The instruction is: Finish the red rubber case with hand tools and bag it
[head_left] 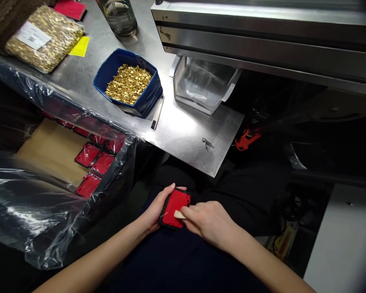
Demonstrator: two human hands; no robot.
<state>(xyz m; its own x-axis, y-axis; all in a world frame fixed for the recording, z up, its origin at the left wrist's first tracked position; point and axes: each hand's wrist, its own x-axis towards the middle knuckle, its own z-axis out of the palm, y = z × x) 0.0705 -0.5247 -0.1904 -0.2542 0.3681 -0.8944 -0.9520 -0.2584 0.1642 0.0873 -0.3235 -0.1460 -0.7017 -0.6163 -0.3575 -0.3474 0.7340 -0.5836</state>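
Low in front of my body, my left hand (155, 208) is closed around a flat red panel with a black rim (173, 209). The panel is rounded at the corners and has small moulded details along its right side. My right hand (209, 221) pinches a small cream-coloured flat piece (179, 215), whose tip lies over the panel's lower right part. The rest of that piece is hidden by my fingers, so its kind cannot be made out. Similar red panels (102, 162) lie in a plastic-lined bin to the left, on and around a cardboard sheet (53, 148).
On the metal table (189, 150) stand a blue bin (149, 99) of small brass parts, a grey plastic bin (205, 87), a cutter-like tool (157, 113) and nail clippers (207, 142). A bag of brass parts (56, 30) lies at the back left. A metal beam (247, 40) overhangs the right.
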